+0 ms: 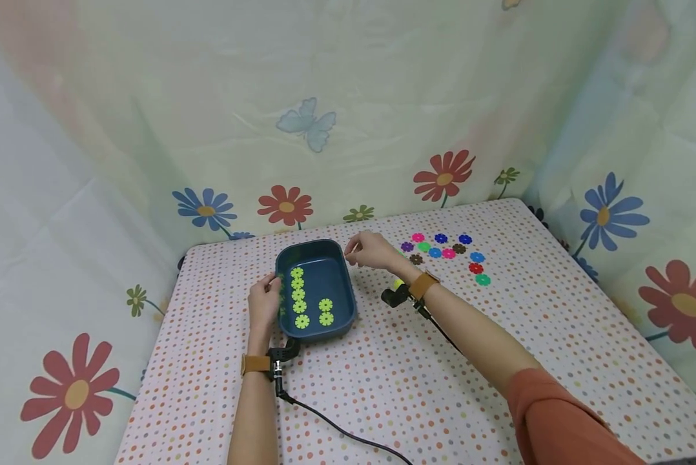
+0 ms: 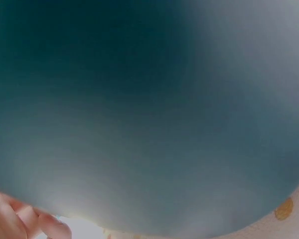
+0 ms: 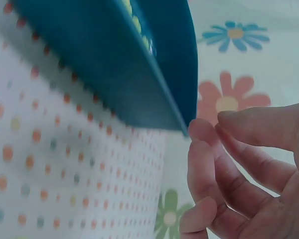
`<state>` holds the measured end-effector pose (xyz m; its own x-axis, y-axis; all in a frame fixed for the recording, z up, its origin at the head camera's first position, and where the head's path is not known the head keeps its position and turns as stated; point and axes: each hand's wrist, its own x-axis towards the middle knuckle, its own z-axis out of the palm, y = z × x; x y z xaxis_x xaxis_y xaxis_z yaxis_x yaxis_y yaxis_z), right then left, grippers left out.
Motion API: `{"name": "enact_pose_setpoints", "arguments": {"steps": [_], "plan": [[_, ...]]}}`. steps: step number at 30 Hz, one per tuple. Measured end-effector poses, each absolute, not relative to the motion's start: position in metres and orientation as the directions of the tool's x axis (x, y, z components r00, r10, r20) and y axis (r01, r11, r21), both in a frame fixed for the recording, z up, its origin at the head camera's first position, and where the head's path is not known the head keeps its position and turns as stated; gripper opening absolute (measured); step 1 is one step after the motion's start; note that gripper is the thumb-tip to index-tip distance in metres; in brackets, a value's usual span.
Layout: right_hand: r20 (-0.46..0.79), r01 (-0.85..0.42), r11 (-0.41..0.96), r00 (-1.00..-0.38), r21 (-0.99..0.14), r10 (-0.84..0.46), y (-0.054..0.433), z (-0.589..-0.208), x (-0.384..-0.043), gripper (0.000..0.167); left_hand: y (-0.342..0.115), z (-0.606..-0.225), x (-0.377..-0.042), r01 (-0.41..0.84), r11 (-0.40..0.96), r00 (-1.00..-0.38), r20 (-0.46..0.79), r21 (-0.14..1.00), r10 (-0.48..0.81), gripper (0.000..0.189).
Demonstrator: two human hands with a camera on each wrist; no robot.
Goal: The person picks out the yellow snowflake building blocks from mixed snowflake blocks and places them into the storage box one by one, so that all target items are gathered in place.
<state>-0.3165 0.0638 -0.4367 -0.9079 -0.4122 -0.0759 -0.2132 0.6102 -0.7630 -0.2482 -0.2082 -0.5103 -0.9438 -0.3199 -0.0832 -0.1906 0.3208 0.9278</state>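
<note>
A dark blue rectangular tray (image 1: pixel 316 253) with rounded corners is in the middle of the head view. Inside it, several yellow-green flower-shaped pieces (image 1: pixel 298 294) form a column on the left, with two more (image 1: pixel 325 311) at the lower right. My left hand (image 1: pixel 263 302) grips the tray's left rim. In the left wrist view the tray's outer wall (image 2: pixel 139 149) fills most of the picture, with fingers (image 2: pixel 15 219) at the bottom left. At the far right corner, my right hand (image 1: pixel 372 252) has loosely bent fingers (image 3: pixel 204 164) close against the rim; nothing shows between them.
Loose flower pieces in pink, blue, brown, red and green (image 1: pixel 449 254) lie right of the tray. A yellow piece (image 1: pixel 398 283) is partly hidden behind the right wrist camera (image 1: pixel 396 297). Black cables (image 1: pixel 348 434) trail from the wrists. A dotted cloth (image 1: pixel 441 400) covers the table.
</note>
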Motion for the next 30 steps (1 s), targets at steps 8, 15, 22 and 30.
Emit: {"name": "enact_pose_setpoints", "arguments": {"steps": [8, 15, 22, 30], "plan": [[-0.097, -0.105, 0.584, -0.948, -0.805, -0.305, 0.113, -0.449, -0.324, 0.024, -0.207, -0.509, -0.245, -0.184, 0.323, -0.942, -0.074, 0.928, -0.326, 0.046], [-0.126, -0.034, 0.625, -0.97, -0.78, -0.21, 0.153, -0.458, -0.326, 0.031, -0.208, -0.507, -0.243, -0.187, 0.321, -0.94, -0.074, 0.929, -0.333, 0.046], [-0.158, 0.029, 0.69, -0.98, -0.723, -0.124, 0.178, -0.47, -0.326, 0.028, -0.208, -0.509, -0.243, -0.186, 0.32, -0.943, -0.077, 0.929, -0.325, 0.046], [-0.186, 0.054, 0.695, -0.976, -0.717, -0.116, 0.187, -0.489, -0.323, 0.026, -0.205, -0.509, -0.243, -0.176, 0.323, -0.945, -0.068, 0.93, -0.319, 0.046]]}}
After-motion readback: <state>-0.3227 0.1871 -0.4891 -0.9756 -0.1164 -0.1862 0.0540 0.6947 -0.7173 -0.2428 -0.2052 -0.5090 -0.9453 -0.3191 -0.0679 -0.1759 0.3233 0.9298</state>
